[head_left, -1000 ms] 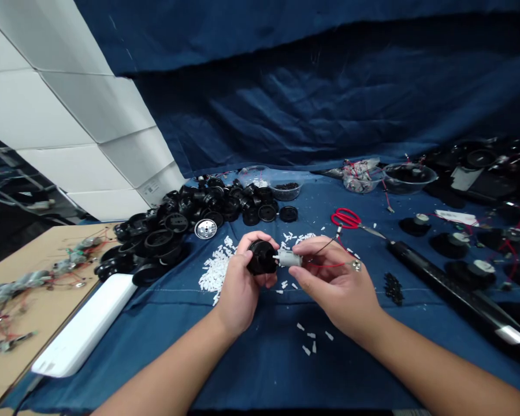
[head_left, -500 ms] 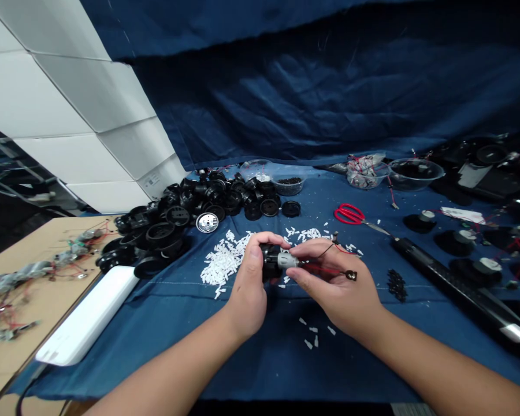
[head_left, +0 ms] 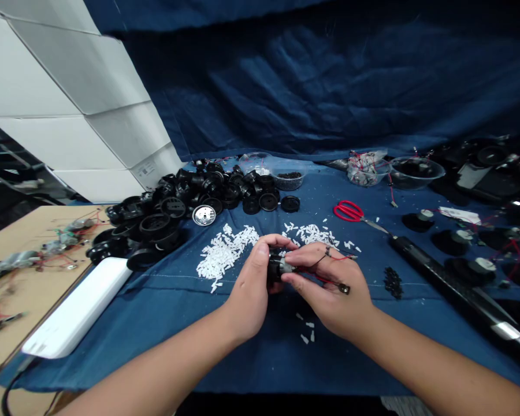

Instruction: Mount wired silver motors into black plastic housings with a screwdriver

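My left hand [head_left: 253, 283] is wrapped round a black plastic housing [head_left: 274, 267], thumb on its near side. From the right, my right hand [head_left: 329, 280] pinches a small grey motor [head_left: 288, 267] between thumb and fingertips. Most of the motor sits inside the housing, with only its end showing. Red and black wires [head_left: 316, 276] trail from it under and across my right fingers, with a small dark part [head_left: 343, 288] at one end. White plastic pieces [head_left: 225, 251] lie in a heap just beyond my hands.
Black housings [head_left: 216, 188] are piled at the back left, beside a clear tub [head_left: 288, 180] of dark bits. Red-handled scissors [head_left: 349, 211] lie right of centre near a long black tool [head_left: 450, 289]. A white power bank-like box [head_left: 78, 306] lies at the left.
The grey motor has gone deeper into the black housing, so less of it shows. My right hand has moved slightly left, closer to my left hand. The whole view has shifted a little.
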Available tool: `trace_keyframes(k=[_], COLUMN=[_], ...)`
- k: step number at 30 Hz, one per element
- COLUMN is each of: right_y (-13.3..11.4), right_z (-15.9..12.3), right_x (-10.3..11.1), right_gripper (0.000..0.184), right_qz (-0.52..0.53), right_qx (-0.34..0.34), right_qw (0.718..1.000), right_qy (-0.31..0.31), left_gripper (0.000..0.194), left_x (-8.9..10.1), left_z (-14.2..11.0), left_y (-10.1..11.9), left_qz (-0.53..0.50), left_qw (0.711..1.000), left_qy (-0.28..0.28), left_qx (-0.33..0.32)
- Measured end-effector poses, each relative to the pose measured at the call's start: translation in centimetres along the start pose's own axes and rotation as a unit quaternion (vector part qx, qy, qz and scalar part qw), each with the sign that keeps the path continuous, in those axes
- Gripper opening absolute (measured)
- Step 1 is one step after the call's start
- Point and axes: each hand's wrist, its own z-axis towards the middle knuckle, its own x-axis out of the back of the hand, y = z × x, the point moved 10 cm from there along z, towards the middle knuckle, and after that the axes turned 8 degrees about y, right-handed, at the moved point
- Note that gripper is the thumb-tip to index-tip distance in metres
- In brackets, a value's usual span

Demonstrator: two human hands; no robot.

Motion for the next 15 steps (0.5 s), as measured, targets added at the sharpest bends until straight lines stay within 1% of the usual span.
trace_keyframes(k=[2,3,4,6,8,9,10,11,12,13,14,15], right_y=[1.0,1.7,2.3,3.3,3.9,4.2,4.5,4.8,5.1,5.1,4.5,3.1], right_z=[0.3,0.2,0.0,-0.8,-1.9,-2.5,-3.0,-3.4,-3.5,-3.0,-2.0,-1.0], right_x=[0.1,0.0,-0.3,-1.2,-2.3,-2.7,-3.0,-3.1,-2.8,-2.0,-1.0,0.1], right_gripper=[0.017,0.019,0.023,0.034,0.04,0.038,0.037,0.038,0.04,0.041,0.038,0.029], right_qz=[0.063,0.106,0.151,0.236,0.297,0.309,0.301,0.27,0.211,0.13,0.042,-0.035], right_qx=[-0.078,-0.132,-0.189,-0.294,-0.371,-0.4,-0.422,-0.433,-0.42,-0.376,-0.297,-0.191], right_qw=[0.995,0.985,0.97,0.926,0.88,0.863,0.854,0.857,0.878,0.912,0.95,0.979], right_qy=[0.019,0.024,0.025,0.016,-0.003,-0.02,-0.041,-0.067,-0.089,-0.098,-0.09,-0.067], left_gripper=[0.048,0.048,0.054,0.07,0.074,0.072,0.073,0.074,0.075,0.075,0.075,0.073], left_x=[-0.4,-0.6,-0.7,-0.7,0.1,0.6,1.2,1.7,2.1,2.3,2.4,2.2], left_z=[-0.1,-0.3,-0.6,-1.3,-2.2,-2.8,-3.4,-3.9,-4.5,-5.0,-5.5,-5.9], left_y=[1.6,2.7,3.8,6.3,8.9,10.1,11.1,12.0,12.8,13.5,14.1,14.5], left_qz=[-0.007,-0.001,0.012,0.052,0.099,0.125,0.153,0.182,0.21,0.236,0.256,0.271], left_qw=[0.999,0.997,0.993,0.978,0.951,0.933,0.913,0.891,0.869,0.847,0.827,0.808], left_qy=[-0.028,-0.042,-0.054,-0.056,-0.017,0.014,0.047,0.078,0.103,0.121,0.132,0.132], left_qx=[-0.04,-0.071,-0.106,-0.192,-0.291,-0.337,-0.376,-0.409,-0.436,-0.46,-0.484,-0.506])
